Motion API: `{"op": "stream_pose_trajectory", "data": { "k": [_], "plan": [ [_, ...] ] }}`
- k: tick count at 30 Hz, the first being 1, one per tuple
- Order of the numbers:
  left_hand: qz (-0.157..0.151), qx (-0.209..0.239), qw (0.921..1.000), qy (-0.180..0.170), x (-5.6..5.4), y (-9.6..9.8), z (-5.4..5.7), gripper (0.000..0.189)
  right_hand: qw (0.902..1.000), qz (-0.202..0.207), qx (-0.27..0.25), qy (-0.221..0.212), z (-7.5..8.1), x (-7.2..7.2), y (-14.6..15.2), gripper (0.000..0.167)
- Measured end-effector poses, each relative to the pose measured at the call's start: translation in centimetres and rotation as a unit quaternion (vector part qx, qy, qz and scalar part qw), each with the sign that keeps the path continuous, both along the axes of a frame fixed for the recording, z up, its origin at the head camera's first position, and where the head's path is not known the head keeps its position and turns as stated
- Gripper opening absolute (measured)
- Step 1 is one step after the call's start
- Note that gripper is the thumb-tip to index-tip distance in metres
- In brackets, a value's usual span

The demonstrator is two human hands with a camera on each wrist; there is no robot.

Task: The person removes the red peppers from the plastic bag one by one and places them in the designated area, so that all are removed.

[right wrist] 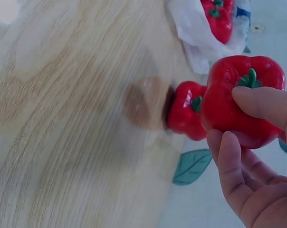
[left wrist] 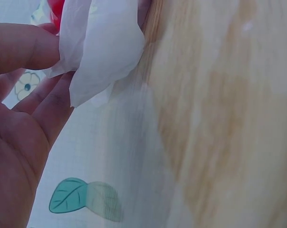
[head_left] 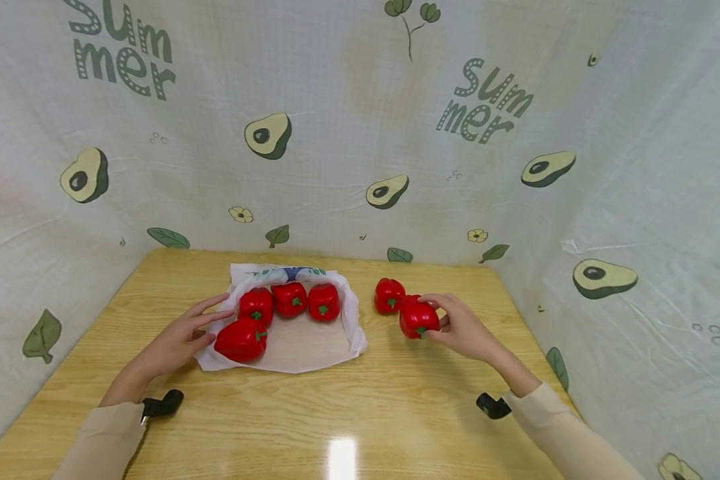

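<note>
My right hand [head_left: 465,330] grips a red bell pepper [head_left: 419,317] with a green stem, thumb beside the stem and fingers beneath. The right wrist view shows this pepper raised off the wood. Just behind it, another red bell pepper [head_left: 389,296] sits on the table. On the left lies a white plastic bag [head_left: 312,347] with its mouth spread wide and several red bell peppers [head_left: 290,299] inside. My left hand [head_left: 177,340] reaches over the bag's left edge with straight, spread fingers, near the front-left pepper [head_left: 241,341]. White plastic hides its fingertips in the left wrist view.
The pale wooden table [head_left: 288,427] runs back to a hanging cloth [head_left: 330,220] printed with avocados and leaves. More of this cloth hangs along both sides. A black wrist mount [head_left: 163,404] sticks out from the left sleeve, another [head_left: 493,406] from the right.
</note>
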State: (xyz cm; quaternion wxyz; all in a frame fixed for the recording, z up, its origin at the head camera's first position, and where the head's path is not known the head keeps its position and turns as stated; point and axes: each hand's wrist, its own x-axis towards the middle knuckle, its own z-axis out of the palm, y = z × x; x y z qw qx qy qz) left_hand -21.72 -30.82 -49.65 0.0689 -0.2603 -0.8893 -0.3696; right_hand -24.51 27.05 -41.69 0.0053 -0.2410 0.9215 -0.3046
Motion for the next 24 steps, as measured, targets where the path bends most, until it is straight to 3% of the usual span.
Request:
{"op": "stream_pose_trajectory", "data": {
  "k": [15,24],
  "plan": [
    [-0.002,0.004,1.0,-0.005,0.0,0.0,0.0,0.056,0.999,-0.026,0.014,0.033,-0.2,-1.5,3.4,0.066],
    [0.002,0.001,1.0,-0.006,0.1,0.0,0.1,0.055,0.9991,-0.026,0.017,0.03,-0.5,-2.6,4.4,0.064]
  ]
}}
